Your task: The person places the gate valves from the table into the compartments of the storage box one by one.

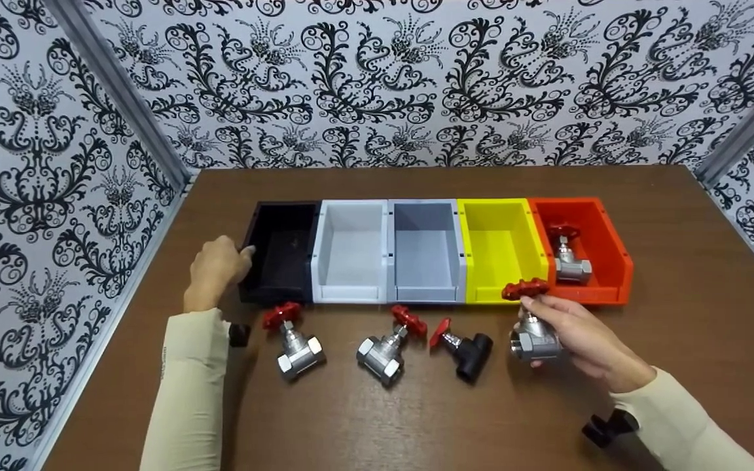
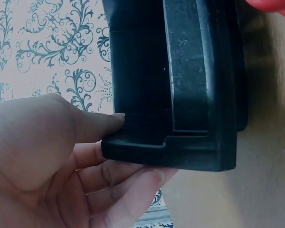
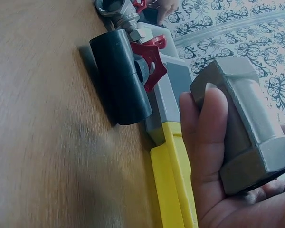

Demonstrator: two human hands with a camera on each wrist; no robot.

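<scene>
Here, the left hand (image 1: 218, 265) pinches the left wall of the black bin (image 1: 275, 294), thumb over the rim, other fingers curled against the outside. The right hand (image 1: 583, 333) is closed round a silver valve (image 1: 534, 343), fingers about its metal body, red handwheel uppermost; it is held in front of the yellow bin (image 1: 495, 294) and the orange bin (image 1: 603, 294). Both hands emerge from pale sleeves (image 1: 187, 386). Between them on the tabletop (image 1: 383, 432), three more valves lie apart in a loose row: left silver valve (image 1: 300, 353), middle silver valve (image 1: 382, 354), black-bodied valve (image 1: 473, 356), all red-wheeled. Behind, five bins stand side by side, the white bin (image 1: 349, 294) and grey bin (image 1: 425, 294) completing the row. One silver-bodied valve (image 1: 572, 268) sits inside the orange bin. Beyond: black-and-white scrollwork panels (image 1: 377, 85).
</scene>
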